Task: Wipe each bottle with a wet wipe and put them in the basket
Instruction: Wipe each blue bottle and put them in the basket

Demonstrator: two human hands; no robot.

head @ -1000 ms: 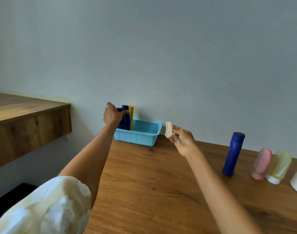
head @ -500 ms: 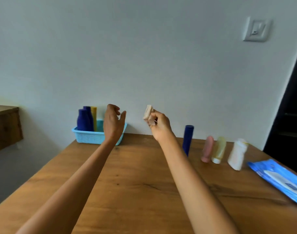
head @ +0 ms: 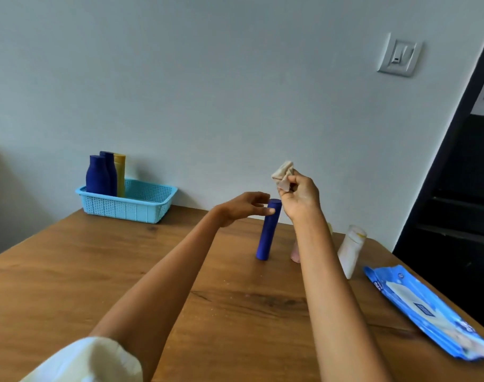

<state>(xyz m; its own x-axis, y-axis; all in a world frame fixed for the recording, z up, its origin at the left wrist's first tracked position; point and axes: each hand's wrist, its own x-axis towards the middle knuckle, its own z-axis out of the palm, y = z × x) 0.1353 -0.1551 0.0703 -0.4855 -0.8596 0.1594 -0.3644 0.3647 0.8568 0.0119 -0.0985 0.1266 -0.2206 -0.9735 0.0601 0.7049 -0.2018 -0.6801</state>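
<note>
A tall, slim dark-blue plastic bottle (head: 268, 230) stands upright near the middle of the brown wooden counter (head: 125, 271). The person's left hand (head: 242, 206) reaches across to its cap, fingers loosely spread; the thumb tip touches the cap's side, while the other fingers arch above it without closing round it. The right hand (head: 300, 195) is raised just above and to the right of the same bottle, fingers curled and pinching a crumpled beige wet wipe (head: 283, 175) that sticks up above the knuckles.

At the far left of the counter, against the pale wall, sits a light-blue perforated plastic basket (head: 141, 206). Three bottles stand upright in its left end: a squat dark-blue bottle (head: 97, 175) in front, a taller dark-blue bottle (head: 110, 166) behind it, and a slim yellow bottle (head: 120, 172) beside them.

Behind the right forearm a pink bottle (head: 295, 253) is mostly hidden, so I cannot tell its shape. Further right stands a white tube-like bottle (head: 351, 249), tilted slightly. Close to the counter's right edge lies a flat blue packet of wet wipes (head: 422, 307). A cream sleeve (head: 92, 362) shows at the bottom left, and a grey wall switch (head: 399, 55) is set high on the right.
</note>
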